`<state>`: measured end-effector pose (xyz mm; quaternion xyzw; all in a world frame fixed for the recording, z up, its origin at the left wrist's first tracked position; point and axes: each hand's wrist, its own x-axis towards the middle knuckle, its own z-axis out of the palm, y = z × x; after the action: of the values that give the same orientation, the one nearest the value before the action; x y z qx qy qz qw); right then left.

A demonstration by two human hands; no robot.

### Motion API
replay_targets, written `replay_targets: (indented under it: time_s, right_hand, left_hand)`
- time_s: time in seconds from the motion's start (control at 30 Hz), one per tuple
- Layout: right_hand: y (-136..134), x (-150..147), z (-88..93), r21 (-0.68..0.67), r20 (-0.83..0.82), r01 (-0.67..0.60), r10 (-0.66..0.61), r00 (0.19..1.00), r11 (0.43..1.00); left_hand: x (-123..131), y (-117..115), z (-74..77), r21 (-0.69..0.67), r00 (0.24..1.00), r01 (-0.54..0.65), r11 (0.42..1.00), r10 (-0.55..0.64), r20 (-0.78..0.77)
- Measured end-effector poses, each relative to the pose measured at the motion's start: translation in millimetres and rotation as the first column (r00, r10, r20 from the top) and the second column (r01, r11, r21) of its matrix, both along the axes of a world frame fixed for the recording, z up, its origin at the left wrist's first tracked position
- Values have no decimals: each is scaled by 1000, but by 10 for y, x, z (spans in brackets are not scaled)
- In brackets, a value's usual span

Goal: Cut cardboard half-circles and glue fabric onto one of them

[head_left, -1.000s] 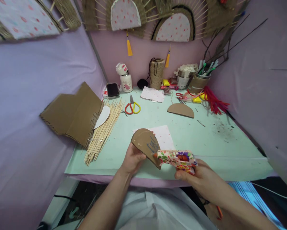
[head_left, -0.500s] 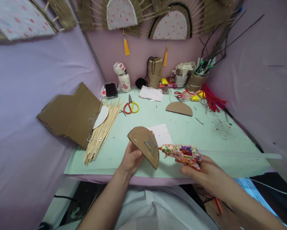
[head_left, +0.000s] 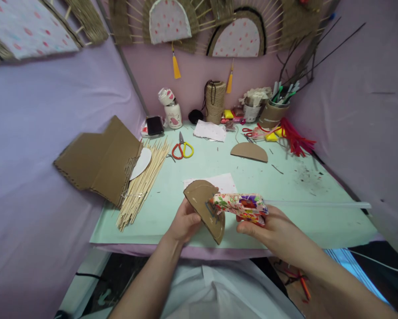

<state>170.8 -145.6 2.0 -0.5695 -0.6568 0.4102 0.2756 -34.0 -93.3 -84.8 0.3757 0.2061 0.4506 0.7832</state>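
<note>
A half-round piece of brown cardboard (head_left: 199,198) with blue writing is tilted above the table's near edge, its straight side gripped by my left hand (head_left: 185,221). My right hand (head_left: 268,228) is closed round a flower-patterned glue gun (head_left: 240,204), from whose back a long clear glue stick (head_left: 321,204) sticks out. The gun's tip is over the middle of the cardboard, in front of part of the writing; whether it touches cannot be told. Behind the cardboard lies a white, red-spotted sheet (head_left: 226,182).
Thin wooden sticks (head_left: 142,186) and folded cardboard (head_left: 99,159) lie at the left. Further back are scissors (head_left: 182,148), another cardboard half-circle (head_left: 249,152), a twine spool (head_left: 215,102) and red pipe cleaners (head_left: 297,141). The mint-green table (head_left: 318,226) ends close to my body.
The glue gun has moved left, so its tip is now over the cardboard's face instead of beside its edge. My left hand and the cardboard have shifted slightly right and nearer to me.
</note>
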Motion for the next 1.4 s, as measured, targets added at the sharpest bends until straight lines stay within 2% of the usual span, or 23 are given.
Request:
replay_targets:
  time_s: [0.23,0.47,0.57,0.63,0.7,0.77,0.8,0.87,0.93,1.03,1.1,1.17,1.4]
  right_hand:
    - [7,33,-58,14,50,-22,22,999,1000]
    - [-45,188,-2,-29,111,-26,29,993,999]
    - [-108,373,-7,1,117,58,-58,991,998]
    - [-146,546,-54,43,146,151,-156,977,988]
    - [-172,753,-140,92,225,262,-276,934,961]
    - [-182,971,-257,161,351,357,-392,850,920]
    - [-182,1077,-320,203,417,387,-437,797,900]
    - [-171,1262,-443,277,534,390,-478,697,878]
    - [-151,1405,-555,312,649,359,-473,596,880]
    - [-116,1551,-703,381,759,310,-487,433,871]
    - [-97,1620,-786,421,783,278,-501,369,863]
    - [-83,1673,-847,433,792,263,-503,347,863]
    - [-53,1716,-885,396,832,304,-479,281,866]
  left_hand:
    - [-3,12,21,-2,1000,-14,1000,14,-4]
    - [31,10,4,24,997,-75,997,75,-26]
    - [-26,45,71,57,990,-135,989,137,-40]
    - [-119,105,189,116,974,-197,973,208,-92]
    - [-228,188,358,242,934,-253,937,302,-190]
    - [-304,270,546,452,848,-259,854,425,-317]
    - [-316,303,633,554,767,-205,807,484,-421]
    - [-276,347,770,674,538,27,739,557,-633]
    - [-160,372,837,675,324,274,685,595,-736]
    - [63,416,820,569,136,543,618,604,-785]
    - [180,460,773,493,66,641,588,598,-799]
    - [252,503,730,435,29,693,575,581,-813]
    - [327,573,662,363,-8,741,565,548,-836]
